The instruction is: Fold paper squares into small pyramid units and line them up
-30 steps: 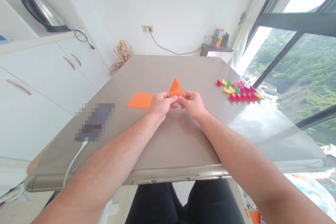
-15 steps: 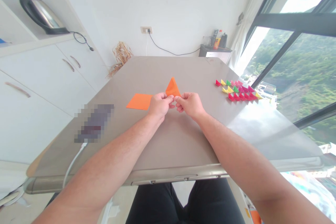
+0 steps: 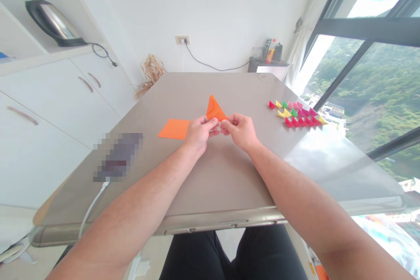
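A folded orange piece of paper [image 3: 215, 109], triangular with its point upward, is held just above the table between both hands. My left hand [image 3: 201, 133] pinches its lower left corner between thumb and fingers. At the lower right corner, my right hand [image 3: 240, 130] grips the paper the same way. Fingertips cover the bottom edge. Beside my left hand lies a flat stack or sheet of orange paper [image 3: 173, 129], its right end partly behind that hand.
Several small folded paper boats [image 3: 303, 121] in red, yellow, green and pink stand in rows at the table's right. A blurred dark phone-like object [image 3: 120, 155] with a white cable [image 3: 93, 203] lies left. The grey table [image 3: 216, 175] borders a window.
The folded orange paper has turned a little, its tip leaning slightly further left. Both hands keep their pinch on it. The view has shifted slightly.
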Available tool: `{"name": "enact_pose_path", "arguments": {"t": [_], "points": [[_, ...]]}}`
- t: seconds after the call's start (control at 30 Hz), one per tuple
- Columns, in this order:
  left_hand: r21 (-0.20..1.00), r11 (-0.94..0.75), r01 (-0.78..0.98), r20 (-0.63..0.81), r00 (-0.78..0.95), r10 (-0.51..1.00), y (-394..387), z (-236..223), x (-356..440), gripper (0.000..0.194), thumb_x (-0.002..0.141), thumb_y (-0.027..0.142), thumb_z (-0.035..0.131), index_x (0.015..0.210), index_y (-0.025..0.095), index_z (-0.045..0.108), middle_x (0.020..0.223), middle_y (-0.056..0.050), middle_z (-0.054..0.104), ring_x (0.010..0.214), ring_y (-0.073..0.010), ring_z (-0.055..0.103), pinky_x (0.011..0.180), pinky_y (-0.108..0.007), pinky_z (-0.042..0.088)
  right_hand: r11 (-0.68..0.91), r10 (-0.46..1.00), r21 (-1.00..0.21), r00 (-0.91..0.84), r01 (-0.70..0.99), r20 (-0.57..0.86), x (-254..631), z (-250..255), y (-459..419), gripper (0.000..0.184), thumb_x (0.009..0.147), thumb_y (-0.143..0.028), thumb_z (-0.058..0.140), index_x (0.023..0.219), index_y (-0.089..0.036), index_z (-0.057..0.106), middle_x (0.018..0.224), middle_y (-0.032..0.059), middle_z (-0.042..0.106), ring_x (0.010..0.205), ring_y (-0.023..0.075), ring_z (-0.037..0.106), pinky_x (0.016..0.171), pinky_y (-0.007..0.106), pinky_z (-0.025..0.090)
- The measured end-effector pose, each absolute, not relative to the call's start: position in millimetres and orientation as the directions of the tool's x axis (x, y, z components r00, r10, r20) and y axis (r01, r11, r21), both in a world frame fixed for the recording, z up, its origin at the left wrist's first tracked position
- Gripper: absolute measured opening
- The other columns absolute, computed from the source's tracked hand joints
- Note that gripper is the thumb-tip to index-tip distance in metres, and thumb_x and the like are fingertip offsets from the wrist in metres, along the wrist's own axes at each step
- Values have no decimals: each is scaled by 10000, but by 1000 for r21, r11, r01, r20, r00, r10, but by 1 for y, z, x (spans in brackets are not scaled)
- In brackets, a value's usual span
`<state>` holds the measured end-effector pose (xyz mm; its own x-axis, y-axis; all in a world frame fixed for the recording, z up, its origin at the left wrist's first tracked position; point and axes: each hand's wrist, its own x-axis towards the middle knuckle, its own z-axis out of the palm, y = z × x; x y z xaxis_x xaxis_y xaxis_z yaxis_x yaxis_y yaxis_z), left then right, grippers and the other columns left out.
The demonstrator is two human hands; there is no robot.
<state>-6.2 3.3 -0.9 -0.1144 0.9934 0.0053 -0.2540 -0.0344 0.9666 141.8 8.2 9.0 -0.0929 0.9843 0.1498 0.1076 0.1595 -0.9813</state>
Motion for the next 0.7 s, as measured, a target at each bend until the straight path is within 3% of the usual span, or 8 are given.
{"name": "enact_pose_path", "arguments": {"t": [0.13, 0.3, 0.37, 0.5, 0.57, 0.7], "points": [[985, -27, -171, 16, -60, 998, 3, -3, -8, 250, 697, 376, 810, 761, 160, 701, 798, -51, 669, 728, -148, 603, 714, -330, 551, 147, 986, -982, -93, 118, 136, 145, 9, 12, 162, 793, -282, 692, 692, -196, 599, 673, 18, 709, 592, 139, 663, 580, 259, 520], [989, 12, -150, -4, 56, 998, 3, 2, -15, 296, 718, 370, 750, 943, 178, 768, 1006, -97, 735, 810, -188, 650, 711, -340, 566, 78, 990, -975, -135, 207, 50, 159, 12, 14, 108, 759, -222, 679, 684, -192, 606, 642, 10, 689, 557, 133, 633, 568, 262, 508], [988, 12, -157, -10, 15, 1000, 5, 3, -17, 323, 724, 388, 747, 976, 188, 766, 1041, -98, 742, 836, -194, 662, 714, -338, 568, 64, 987, -967, -159, 248, 25, 163, 13, 14, 96, 749, -225, 672, 681, -194, 612, 647, 8, 687, 565, 133, 630, 574, 262, 505], [998, -38, -60, 31, -105, 994, 7, 2, -18, 263, 673, 367, 808, 828, 165, 745, 916, -86, 745, 775, -174, 658, 707, -326, 558, 121, 982, -926, -177, 357, 60, 163, 13, 12, 80, 755, -251, 641, 693, -200, 639, 648, 9, 686, 602, 151, 634, 568, 268, 480], [997, -63, -37, 59, -113, 992, 7, 0, -16, 241, 665, 339, 816, 800, 159, 730, 866, -76, 743, 741, -170, 663, 698, -327, 555, 185, 978, -904, -167, 385, 129, 160, 10, 12, 86, 763, -256, 635, 776, -200, 698, 716, 19, 716, 659, 162, 650, 602, 279, 497], [997, -68, -40, 66, -68, 996, 4, -1, -13, 278, 674, 287, 818, 901, 158, 721, 879, -75, 757, 748, -189, 705, 701, -334, 566, 296, 955, -887, -110, 355, 275, 155, 2, 13, 347, 799, -288, 643, 1119, -221, 756, 931, 40, 764, 788, 178, 686, 728, 326, 550]]}}
